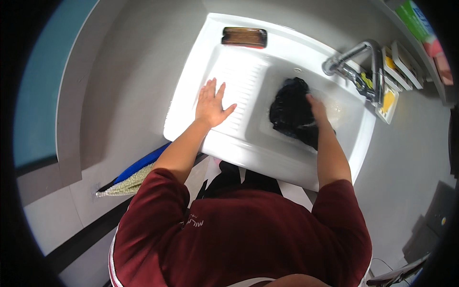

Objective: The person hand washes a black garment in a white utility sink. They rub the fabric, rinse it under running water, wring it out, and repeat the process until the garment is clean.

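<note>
My left hand (pixel 211 106) lies on the ribbed washboard part (pixel 241 95) of a white laundry sink (pixel 229 141), its fingers spread and holding nothing. A dark, wet-looking bundle of black cloth (pixel 290 112) sits bunched in the basin to the right. At the right side of this bundle, my right hand (pixel 316 109) grips it, with most fingers hidden against the cloth. What kind of garment it is does not show. Part of the cloth passes beneath my right forearm.
A chrome faucet (pixel 356 62) stands at the sink's back right corner. Behind it are white soap trays (pixel 399 67) with a yellow piece (pixel 387 101). A brown-and-black brush-like block (pixel 244 37) rests on the back left rim. Cloths (pixel 134 178) hang at the left.
</note>
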`<state>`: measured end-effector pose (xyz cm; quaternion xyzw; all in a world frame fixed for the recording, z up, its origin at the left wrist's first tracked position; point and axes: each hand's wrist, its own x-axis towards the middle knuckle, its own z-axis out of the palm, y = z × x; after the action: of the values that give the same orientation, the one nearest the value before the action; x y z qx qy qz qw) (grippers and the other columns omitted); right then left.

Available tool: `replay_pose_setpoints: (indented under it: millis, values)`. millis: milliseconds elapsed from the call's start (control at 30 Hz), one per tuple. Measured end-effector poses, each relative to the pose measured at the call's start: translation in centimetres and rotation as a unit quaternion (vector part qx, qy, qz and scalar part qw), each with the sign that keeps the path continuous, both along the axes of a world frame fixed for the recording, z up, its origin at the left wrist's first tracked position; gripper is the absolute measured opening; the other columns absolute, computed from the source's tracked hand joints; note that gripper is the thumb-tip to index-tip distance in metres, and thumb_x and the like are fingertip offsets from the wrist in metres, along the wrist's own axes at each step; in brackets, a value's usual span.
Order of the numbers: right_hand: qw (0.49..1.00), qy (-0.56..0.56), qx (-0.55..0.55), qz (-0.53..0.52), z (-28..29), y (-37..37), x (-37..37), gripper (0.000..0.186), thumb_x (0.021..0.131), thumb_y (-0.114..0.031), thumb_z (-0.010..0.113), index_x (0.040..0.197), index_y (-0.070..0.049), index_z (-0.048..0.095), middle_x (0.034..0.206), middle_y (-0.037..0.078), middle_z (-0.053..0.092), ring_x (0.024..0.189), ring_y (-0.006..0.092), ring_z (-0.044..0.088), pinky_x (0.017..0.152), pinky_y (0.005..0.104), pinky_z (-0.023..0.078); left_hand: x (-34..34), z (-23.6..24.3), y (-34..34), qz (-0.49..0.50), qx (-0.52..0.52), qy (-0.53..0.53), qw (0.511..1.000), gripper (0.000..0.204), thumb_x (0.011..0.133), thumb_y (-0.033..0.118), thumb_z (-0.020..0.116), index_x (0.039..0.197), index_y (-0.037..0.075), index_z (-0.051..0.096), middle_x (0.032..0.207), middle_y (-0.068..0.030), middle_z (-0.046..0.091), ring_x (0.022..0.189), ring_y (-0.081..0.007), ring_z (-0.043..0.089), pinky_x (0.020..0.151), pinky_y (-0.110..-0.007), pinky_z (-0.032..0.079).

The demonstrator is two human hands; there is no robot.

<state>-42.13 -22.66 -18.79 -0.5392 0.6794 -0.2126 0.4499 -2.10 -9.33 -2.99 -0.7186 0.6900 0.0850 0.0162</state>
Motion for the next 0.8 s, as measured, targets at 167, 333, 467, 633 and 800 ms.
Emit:
replay_pose_setpoints:
  millis: [167,333,467,633,800]
  values:
    - [0.961,-0.002,-0.182,0.208,11.9,5.1,5.1,0.025,0.074,-0.019,0.072,0.087,-0.002,0.059,0.095,0.015,0.062,0.089,0.0316,0.06,0.077,0.0405,0.048,-6.6,1.3,-1.5,-0.142,-0.088,0.211,0.963,0.07,0.087,0.033,0.07,0.144,0.004,0.04,0.152,-0.0235,0.028,0.142,-0.0425,0.026,0.115,-0.052,0.026]
    - [0.94,-0.058,-0.128,0.311,18.1,8.9,3.8,0.024,0.073,-0.007,0.077,0.089,-0.003,0.059,0.099,0.009,0.063,0.091,0.0276,0.062,0.081,0.0349,0.049,-14.1,-3.2,-6.6,-0.029,-0.003,0.437,0.899,0.077,0.087,0.042,0.067,0.149,0.011,0.034,0.155,-0.0214,0.022,0.143,-0.0419,0.024,0.114,-0.05,0.031]
    - [0.97,0.243,-0.025,0.017,11.7,6.2,-3.5,0.036,0.091,-0.034,0.063,0.111,-0.004,0.063,0.114,0.017,0.066,0.105,0.0361,0.063,0.093,0.0425,0.049,-17.0,-3.8,-9.9,-0.026,0.16,0.197,0.967,0.101,0.077,0.039,0.075,0.156,0.019,0.014,0.16,-0.0193,0.009,0.138,-0.0399,0.035,0.111,-0.046,0.036]
    - [0.977,-0.08,0.158,-0.114,3.5,4.1,-4.0,0.077,0.095,-0.062,0.044,0.142,-0.001,0.043,0.14,0.024,0.047,0.119,0.0339,0.053,0.101,0.0372,0.041,-19.2,-6.0,-11.6,-0.04,0.347,0.375,0.859,0.097,0.071,0.036,0.077,0.15,0.006,0.028,0.157,-0.0231,0.016,0.132,-0.0419,0.04,0.104,-0.046,0.043]
    - [0.977,-0.024,-0.025,0.208,10.5,8.6,-0.8,0.049,0.093,-0.042,0.058,0.128,-0.007,0.056,0.135,0.024,0.048,0.132,0.04,0.041,0.106,0.0429,0.038,-18.9,0.8,-5.7,-0.2,0.277,0.376,0.861,0.12,0.055,0.052,0.088,0.147,0.003,0.028,0.154,-0.0234,0.015,0.14,-0.0443,0.024,0.11,-0.053,0.033]
